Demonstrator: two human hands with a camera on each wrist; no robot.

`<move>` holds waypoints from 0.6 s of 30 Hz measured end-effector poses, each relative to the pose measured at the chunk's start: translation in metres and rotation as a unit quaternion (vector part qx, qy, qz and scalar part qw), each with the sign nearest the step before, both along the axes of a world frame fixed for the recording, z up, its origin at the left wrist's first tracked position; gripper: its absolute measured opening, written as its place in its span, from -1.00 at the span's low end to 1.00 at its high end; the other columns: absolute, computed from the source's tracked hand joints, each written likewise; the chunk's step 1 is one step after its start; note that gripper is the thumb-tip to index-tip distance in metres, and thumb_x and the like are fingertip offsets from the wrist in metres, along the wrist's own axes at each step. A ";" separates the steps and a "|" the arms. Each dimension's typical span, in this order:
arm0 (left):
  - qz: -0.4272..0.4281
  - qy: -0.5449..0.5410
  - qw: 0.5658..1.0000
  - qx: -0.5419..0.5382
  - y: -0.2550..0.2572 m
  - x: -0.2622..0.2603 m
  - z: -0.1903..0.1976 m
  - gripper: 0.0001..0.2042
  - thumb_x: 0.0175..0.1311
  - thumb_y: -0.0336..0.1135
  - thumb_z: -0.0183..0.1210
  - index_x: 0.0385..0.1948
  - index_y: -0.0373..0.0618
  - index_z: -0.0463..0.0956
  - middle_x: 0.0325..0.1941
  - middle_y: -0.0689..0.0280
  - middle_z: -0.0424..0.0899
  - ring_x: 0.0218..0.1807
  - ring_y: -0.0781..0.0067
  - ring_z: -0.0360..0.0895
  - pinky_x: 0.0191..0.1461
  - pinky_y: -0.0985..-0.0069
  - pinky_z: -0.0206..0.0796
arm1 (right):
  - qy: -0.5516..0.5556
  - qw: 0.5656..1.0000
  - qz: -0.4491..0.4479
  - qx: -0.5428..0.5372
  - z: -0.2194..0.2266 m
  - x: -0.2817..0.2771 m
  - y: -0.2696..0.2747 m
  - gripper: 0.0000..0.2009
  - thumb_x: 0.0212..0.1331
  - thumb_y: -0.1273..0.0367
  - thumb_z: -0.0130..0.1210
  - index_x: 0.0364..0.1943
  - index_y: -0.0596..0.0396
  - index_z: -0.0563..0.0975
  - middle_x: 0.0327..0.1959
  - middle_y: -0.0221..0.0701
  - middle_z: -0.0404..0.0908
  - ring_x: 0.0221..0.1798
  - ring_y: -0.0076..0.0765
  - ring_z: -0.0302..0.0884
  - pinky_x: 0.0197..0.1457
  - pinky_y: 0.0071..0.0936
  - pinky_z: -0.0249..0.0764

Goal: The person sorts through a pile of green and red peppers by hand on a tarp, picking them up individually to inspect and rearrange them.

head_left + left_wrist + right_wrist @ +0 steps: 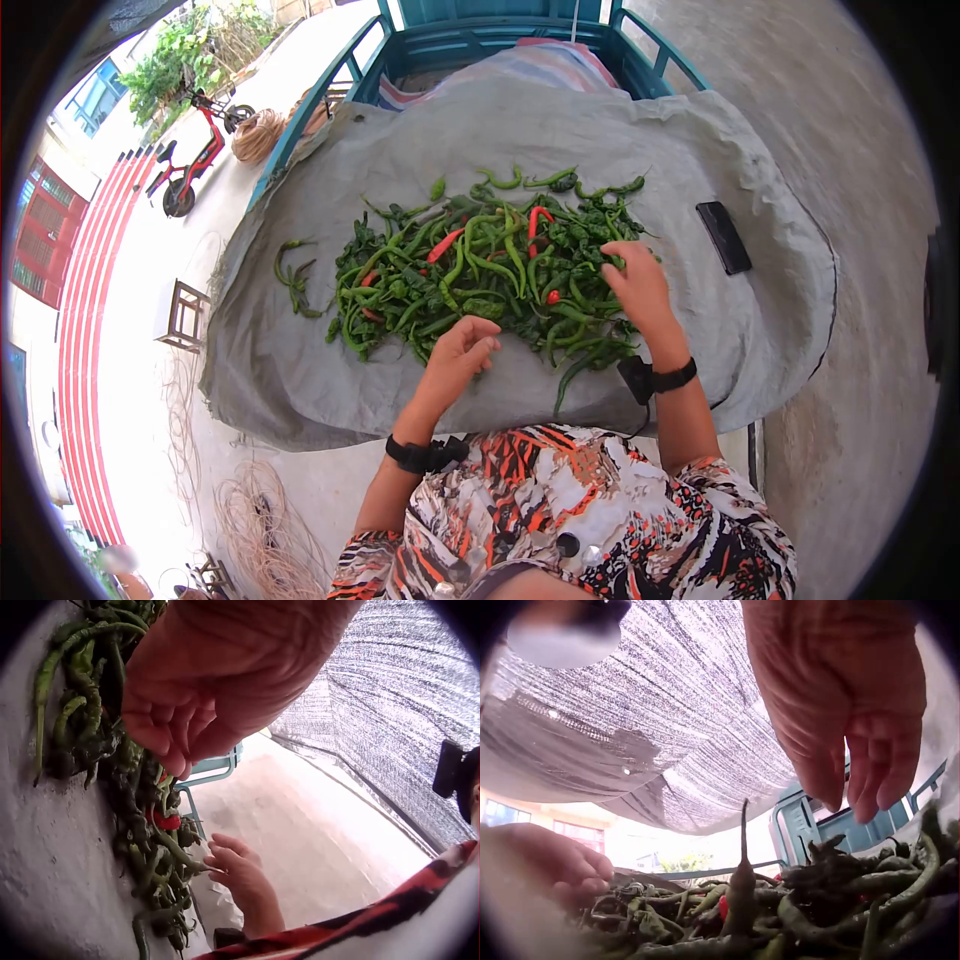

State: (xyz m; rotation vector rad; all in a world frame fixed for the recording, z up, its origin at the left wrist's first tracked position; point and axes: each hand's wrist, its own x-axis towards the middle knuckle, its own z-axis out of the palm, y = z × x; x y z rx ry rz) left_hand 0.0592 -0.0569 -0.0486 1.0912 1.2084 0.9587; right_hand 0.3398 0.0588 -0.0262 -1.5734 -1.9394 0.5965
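A heap of long green peppers [480, 265], with a few red peppers [445, 245] among them, lies on a grey cloth [330, 390]. My left hand [460, 355] is at the near edge of the heap, fingers loosely curled. In the left wrist view, the fingertips and thumb of this left hand [187, 690] come close together, and no pepper shows between them. Over the right side of the heap is my right hand [637, 288], its fingers slightly bent. The right wrist view shows that right hand [855, 712] above the peppers [825, 900], thumb and fingers apart and holding nothing.
A black phone [724, 238] lies on the cloth at right. Some peppers [293, 280] lie apart at left. Behind is a teal cart bed [500, 35] with a striped sheet [540, 68]. A small stool [183, 315] and a red scooter [200, 150] stand at left.
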 end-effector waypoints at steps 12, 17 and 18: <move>-0.011 0.009 1.000 0.004 -0.010 0.007 -0.007 -0.81 0.38 -0.39 0.07 -0.03 -0.18 0.46 -0.23 0.36 0.61 -0.35 0.67 0.45 -0.26 0.66 0.32 | -0.136 0.980 0.141 0.024 -0.009 -0.013 0.007 -0.55 0.01 0.55 0.06 0.06 -0.13 0.47 0.09 -0.30 0.50 -0.09 -0.07 0.55 -0.06 -0.19 0.50; -0.004 0.019 1.000 -0.003 -0.014 0.003 -0.002 -0.80 0.39 -0.38 0.07 -0.03 -0.18 0.46 -0.23 0.36 0.61 -0.35 0.66 0.46 -0.26 0.65 0.33 | 0.103 0.988 0.115 0.015 -0.006 -0.013 -0.002 -0.69 0.02 0.58 0.11 -0.10 0.01 0.52 -0.06 -0.38 0.54 -0.20 -0.36 0.54 -0.09 -0.40 0.50; -0.007 0.018 1.000 -0.001 -0.013 0.002 -0.001 -0.80 0.39 -0.38 0.08 -0.03 -0.18 0.46 -0.23 0.36 0.60 -0.35 0.66 0.46 -0.25 0.66 0.33 | 0.165 0.980 0.106 0.022 -0.003 -0.014 -0.006 -0.70 0.04 0.60 0.12 -0.11 0.04 0.52 -0.09 -0.41 0.54 -0.20 -0.43 0.52 -0.10 -0.46 0.49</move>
